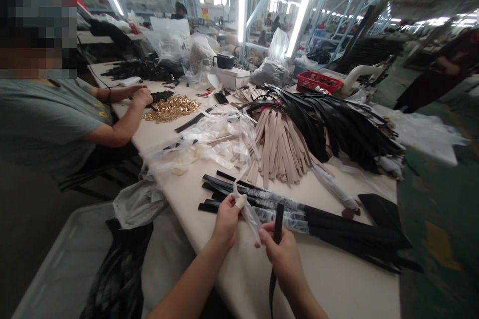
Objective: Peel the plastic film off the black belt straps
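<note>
My left hand [228,219] is closed on a thin strip of clear plastic film [251,218], its thumb wrapped in a pale covering. A black strap [279,224] runs through my right hand [280,249], its short end pointing up and its long end hanging past the table edge. The right fingertips are close to the film's lower end; whether they touch it I cannot tell. Just beyond both hands lies a row of black straps [337,224], partly wrapped in clear film [295,219].
Beige straps [280,149] and black belts [322,114] are heaped ahead, beside crumpled plastic film [224,129]. At left a co-worker [56,124] handles small parts near gold-coloured hardware [172,108]. A red basket [318,82] stands at the back; a grey bin [56,259] is lower left.
</note>
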The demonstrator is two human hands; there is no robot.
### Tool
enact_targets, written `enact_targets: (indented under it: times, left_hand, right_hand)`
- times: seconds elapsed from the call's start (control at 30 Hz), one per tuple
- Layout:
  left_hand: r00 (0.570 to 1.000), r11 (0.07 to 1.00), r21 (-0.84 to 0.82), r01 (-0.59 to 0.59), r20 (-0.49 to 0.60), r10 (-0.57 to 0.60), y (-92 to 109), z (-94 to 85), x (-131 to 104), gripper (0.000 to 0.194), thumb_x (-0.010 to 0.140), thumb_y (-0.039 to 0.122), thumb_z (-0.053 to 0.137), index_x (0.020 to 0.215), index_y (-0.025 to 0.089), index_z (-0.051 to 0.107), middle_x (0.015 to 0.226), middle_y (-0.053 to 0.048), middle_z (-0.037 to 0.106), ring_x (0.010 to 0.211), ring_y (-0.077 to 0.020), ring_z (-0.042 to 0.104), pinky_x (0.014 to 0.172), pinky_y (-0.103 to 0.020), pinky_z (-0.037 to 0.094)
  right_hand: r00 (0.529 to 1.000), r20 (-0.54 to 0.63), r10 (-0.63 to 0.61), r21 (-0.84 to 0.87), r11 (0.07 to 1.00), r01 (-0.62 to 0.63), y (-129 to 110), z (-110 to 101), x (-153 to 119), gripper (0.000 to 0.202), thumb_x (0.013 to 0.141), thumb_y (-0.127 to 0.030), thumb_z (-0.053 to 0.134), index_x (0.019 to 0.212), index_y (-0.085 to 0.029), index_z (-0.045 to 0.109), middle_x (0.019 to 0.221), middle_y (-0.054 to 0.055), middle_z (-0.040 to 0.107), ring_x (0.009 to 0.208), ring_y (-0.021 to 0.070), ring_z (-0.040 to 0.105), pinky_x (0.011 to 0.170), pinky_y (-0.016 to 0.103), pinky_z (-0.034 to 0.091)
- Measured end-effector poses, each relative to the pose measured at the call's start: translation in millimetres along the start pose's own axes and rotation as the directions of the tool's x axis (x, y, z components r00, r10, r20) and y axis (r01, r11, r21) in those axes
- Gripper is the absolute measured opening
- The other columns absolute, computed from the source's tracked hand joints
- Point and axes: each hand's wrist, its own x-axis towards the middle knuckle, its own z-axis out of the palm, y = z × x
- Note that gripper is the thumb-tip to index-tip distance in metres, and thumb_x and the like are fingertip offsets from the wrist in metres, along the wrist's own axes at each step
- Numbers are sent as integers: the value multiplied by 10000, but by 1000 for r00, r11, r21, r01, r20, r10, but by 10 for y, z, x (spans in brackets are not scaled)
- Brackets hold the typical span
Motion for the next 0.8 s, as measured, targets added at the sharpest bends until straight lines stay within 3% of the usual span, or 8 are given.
enact_targets:
  times: [0.17,0.3,0.57,0.67,0.8]
  left_hand:
    - [996,999,15,-38,-74,39,85,-41,269,319,637,320,841,808,170,618,662,38,607,541,-89,527,536,-207,450]
    - [995,999,8,-45,-92,46,117,13,531,310,630,250,804,875,157,637,697,-4,658,565,-122,581,536,-232,469]
    - [982,995,28,-99,-161,102,406,210,1324,235,769,123,674,999,118,621,709,-32,662,583,-122,606,589,-246,499]
    - [978,990,91,-106,-170,121,617,268,1612,251,884,197,641,1121,122,609,913,-70,681,746,-153,652,693,-300,548]
    - [970,967,217,-131,-172,170,967,357,1944,360,941,356,607,1245,167,577,1240,-98,603,1033,-232,630,861,-440,554]
  right_hand:
    - [996,38,75,50,996,-77,101,-62,-261,377,796,-510,720,876,-153,631,655,77,727,587,187,638,526,243,414]
    - [999,-8,44,49,998,-43,214,-76,-430,426,766,-565,724,824,-154,630,584,71,703,575,209,653,586,282,463]
    - [996,-88,31,34,999,-28,291,-133,-491,495,718,-647,717,775,-165,627,544,78,694,539,228,658,577,302,468]
    - [994,-107,27,22,999,-25,276,-168,-475,493,716,-649,713,778,-166,634,542,80,697,517,222,642,548,297,451]
    - [993,-109,53,75,996,-45,331,-164,-440,506,695,-663,716,765,-169,630,510,74,677,438,190,579,463,274,375]
